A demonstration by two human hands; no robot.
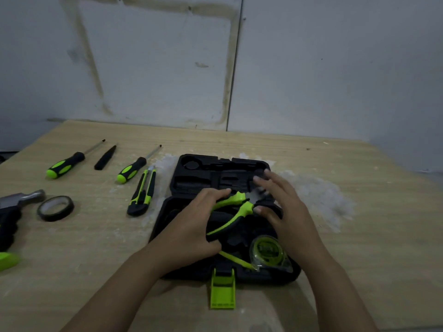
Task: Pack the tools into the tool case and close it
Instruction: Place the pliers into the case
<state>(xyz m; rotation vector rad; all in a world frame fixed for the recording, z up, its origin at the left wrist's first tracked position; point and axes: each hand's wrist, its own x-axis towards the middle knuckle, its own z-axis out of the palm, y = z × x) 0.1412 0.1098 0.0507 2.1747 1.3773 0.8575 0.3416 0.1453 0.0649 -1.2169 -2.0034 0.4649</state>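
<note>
A black tool case (pixel 191 168) lies open on the wooden table, its green latch (pixel 223 289) pointing toward me. Green-and-black pliers (pixel 236 209) lie across the near half of the case. My left hand (pixel 191 226) grips the pliers' handles. My right hand (pixel 282 202) rests with spread fingers over the pliers' head, which it hides. A green tape measure (pixel 268 252) sits in the near right corner of the case. Left of the case lie a utility knife (pixel 143 191), two screwdrivers (pixel 134 167) (pixel 66 164) and a roll of black tape (pixel 55 208).
A small black tool (pixel 105 158) lies between the screwdrivers. A hammer head (pixel 26 198) and a green object (pixel 8 259) sit at the left edge. White dust (pixel 321 197) covers the table right of the case. A grey wall stands behind the table.
</note>
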